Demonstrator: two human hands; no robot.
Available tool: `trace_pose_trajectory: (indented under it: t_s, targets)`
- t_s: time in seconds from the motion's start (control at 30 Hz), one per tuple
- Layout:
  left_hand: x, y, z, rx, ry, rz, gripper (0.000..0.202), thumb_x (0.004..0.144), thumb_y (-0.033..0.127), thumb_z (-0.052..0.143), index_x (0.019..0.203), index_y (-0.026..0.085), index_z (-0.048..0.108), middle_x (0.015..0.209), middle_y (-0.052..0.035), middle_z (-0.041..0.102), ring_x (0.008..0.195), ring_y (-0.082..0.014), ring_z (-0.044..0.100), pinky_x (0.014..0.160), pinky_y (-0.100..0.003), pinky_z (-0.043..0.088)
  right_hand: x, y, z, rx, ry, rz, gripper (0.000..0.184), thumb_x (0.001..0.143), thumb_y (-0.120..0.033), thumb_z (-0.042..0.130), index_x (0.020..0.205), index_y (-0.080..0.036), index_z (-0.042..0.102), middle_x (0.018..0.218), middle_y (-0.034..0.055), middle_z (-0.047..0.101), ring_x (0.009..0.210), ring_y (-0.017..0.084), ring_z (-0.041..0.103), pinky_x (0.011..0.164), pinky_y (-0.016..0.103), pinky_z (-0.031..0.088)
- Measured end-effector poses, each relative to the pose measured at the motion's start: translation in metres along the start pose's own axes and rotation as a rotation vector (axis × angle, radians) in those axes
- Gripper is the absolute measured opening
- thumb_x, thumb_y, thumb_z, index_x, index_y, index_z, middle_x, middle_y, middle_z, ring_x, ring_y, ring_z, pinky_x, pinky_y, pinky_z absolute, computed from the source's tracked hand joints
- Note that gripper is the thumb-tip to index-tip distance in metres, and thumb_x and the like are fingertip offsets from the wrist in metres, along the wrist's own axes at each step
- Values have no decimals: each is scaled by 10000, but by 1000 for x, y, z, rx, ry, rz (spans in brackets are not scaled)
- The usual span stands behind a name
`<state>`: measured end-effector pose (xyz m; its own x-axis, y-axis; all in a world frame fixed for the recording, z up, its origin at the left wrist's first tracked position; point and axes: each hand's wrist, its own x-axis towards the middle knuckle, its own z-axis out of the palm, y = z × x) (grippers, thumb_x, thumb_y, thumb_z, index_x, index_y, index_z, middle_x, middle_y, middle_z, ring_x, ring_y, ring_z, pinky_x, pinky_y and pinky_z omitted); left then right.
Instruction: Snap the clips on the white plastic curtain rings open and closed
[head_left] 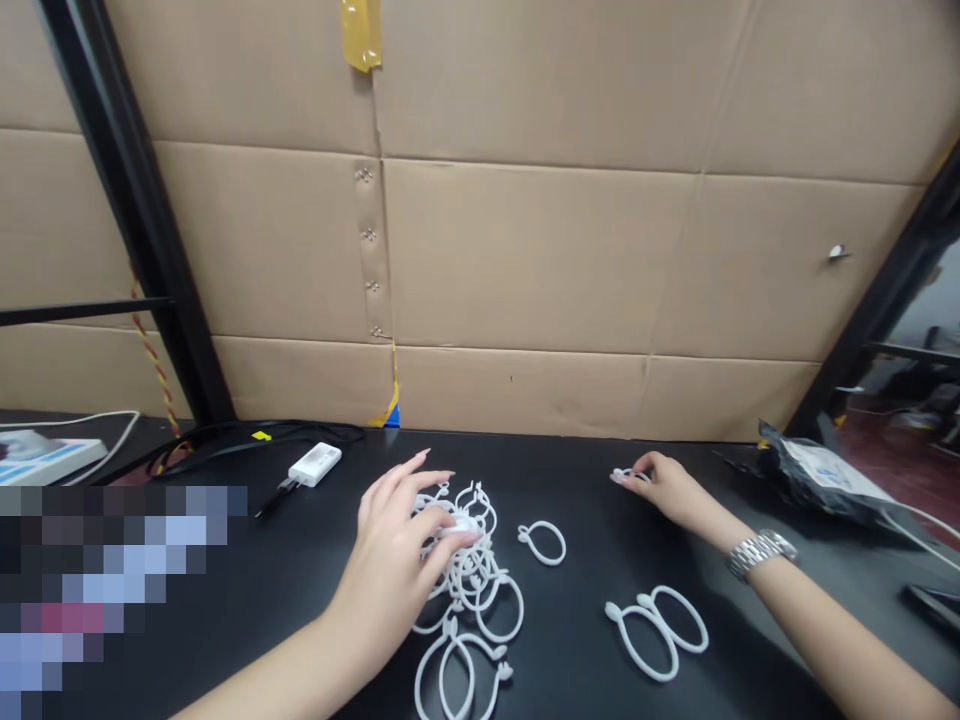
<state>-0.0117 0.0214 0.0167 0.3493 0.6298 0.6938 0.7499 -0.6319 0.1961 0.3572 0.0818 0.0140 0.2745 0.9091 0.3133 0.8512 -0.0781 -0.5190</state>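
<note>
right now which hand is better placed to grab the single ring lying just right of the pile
Probably left. The left hand rests on the ring pile, right beside the lone ring. The right hand is farther off, fingers on another ring.

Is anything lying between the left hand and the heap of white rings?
Nothing visible. The left hand already rests on the heap of white rings, fingers on top. The single ring lies apart, to the right of the heap.

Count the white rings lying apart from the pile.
3 lie loose: single ring right of the pile, and a touching pair, ring and ring, nearer the camera. The right hand holds another; more may be hidden there.
</note>
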Motion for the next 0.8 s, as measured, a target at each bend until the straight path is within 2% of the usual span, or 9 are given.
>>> trace_pose_trajectory:
  t_s: [0.1, 0.2, 0.33, 0.43, 0.5, 0.53, 0.63, 0.8]
  targets:
    - [1, 2, -2, 1, -5, 9, 108, 835, 283, 597, 771, 213, 649, 1109, -68, 590, 1227, -331, 393, 942, -566, 332, 1, 12, 5, -56, -120, 37, 238, 891, -324, 560, 1050, -148, 584, 1012, 59, 617, 812, 176, 614, 703, 351, 515]
    - [0, 6, -4, -28, -10, 10, 89, 858, 260, 561, 855, 218, 639, 1126, -77, 580, 1235, -323, 392, 944, -561, 347, 2, 13, 9, -82, -204, 51, 258, 911, -292, 538, 1138, -171, 551, 1149, 73, 576, 936, 206, 601, 784, 401, 512]
    - [-1, 7, -6, -65, -25, 8, 129, 890, 235, 499, 925, 217, 622, 1160, -86, 562, 1249, -316, 383, 950, -550, 363, 2, 8, 9, -48, -284, 24, 236, 912, -299, 535, 1109, -174, 569, 1128, 60, 586, 918, 203, 604, 775, 385, 514]
    - [-2, 8, -6, -93, -46, -12, 146, 903, 213, 472, 948, 216, 610, 1180, -84, 548, 1262, -301, 371, 972, -534, 357, -1, -3, 1, 42, -312, -14, 234, 884, -356, 560, 859, -132, 621, 851, 33, 631, 727, 166, 597, 668, 321, 493]
    - [-2, 9, -6, -133, -58, -28, 157, 908, 208, 461, 994, 219, 592, 1193, -86, 537, 1258, -286, 381, 985, -519, 359, -8, -15, -5, 152, -326, -55, 347, 865, -430, 549, 676, -141, 586, 642, 5, 574, 592, 141, 529, 586, 286, 433]
    - [-2, 9, -6, -163, -60, -38, 168, 911, 208, 455, 1024, 221, 580, 1200, -89, 530, 1245, -276, 400, 985, -509, 368, -12, -23, -7, 218, -337, -81, 379, 865, -460, 527, 651, -150, 568, 596, -6, 544, 558, 131, 494, 562, 277, 404]
    - [-4, 15, -9, -265, -81, -74, 189, 924, 220, 431, 1059, 228, 563, 1222, -95, 511, 1186, -249, 470, 966, -472, 411, -31, -53, -8, 411, -378, -164, 365, 889, -482, 449, 721, -171, 540, 635, -23, 518, 541, 111, 439, 536, 255, 364]
    - [-6, 26, -14, -379, -139, -128, 279, 943, 259, 386, 823, 231, 636, 1238, -70, 512, 1177, -241, 491, 951, -447, 440, -82, -108, 8, 557, -417, -272, 313, 855, -472, 530, 731, -185, 533, 656, -29, 472, 563, 115, 424, 526, 237, 354]
